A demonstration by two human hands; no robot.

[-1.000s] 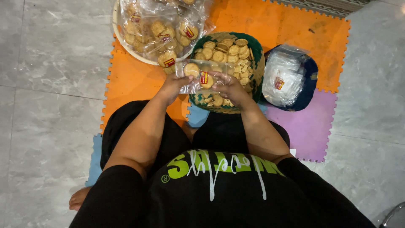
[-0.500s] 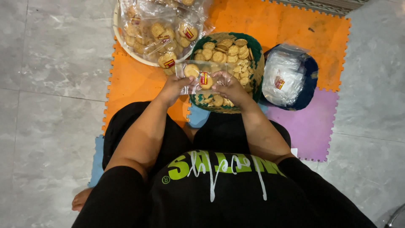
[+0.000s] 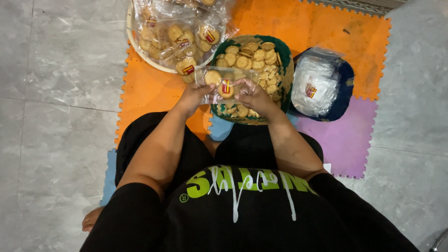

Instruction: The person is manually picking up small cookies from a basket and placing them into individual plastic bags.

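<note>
My left hand (image 3: 193,98) and my right hand (image 3: 252,95) hold one clear plastic bag (image 3: 223,84) between them. The bag has a small red and yellow label and a few round biscuits inside. It hangs over the near edge of a woven green basket (image 3: 285,70) filled with loose round biscuits (image 3: 252,58). My left hand grips the bag's left side, while my right hand pinches its right side.
A white bowl (image 3: 135,44) piled with packed biscuit bags (image 3: 179,32) stands at the far left. A dark blue bowl (image 3: 344,91) of empty clear bags (image 3: 317,84) lies to the right. Orange, purple and blue foam mats (image 3: 149,91) cover the grey tiled floor.
Both hands stay on the bag with only small finger movements. The bag sits in much the same place over the basket.
</note>
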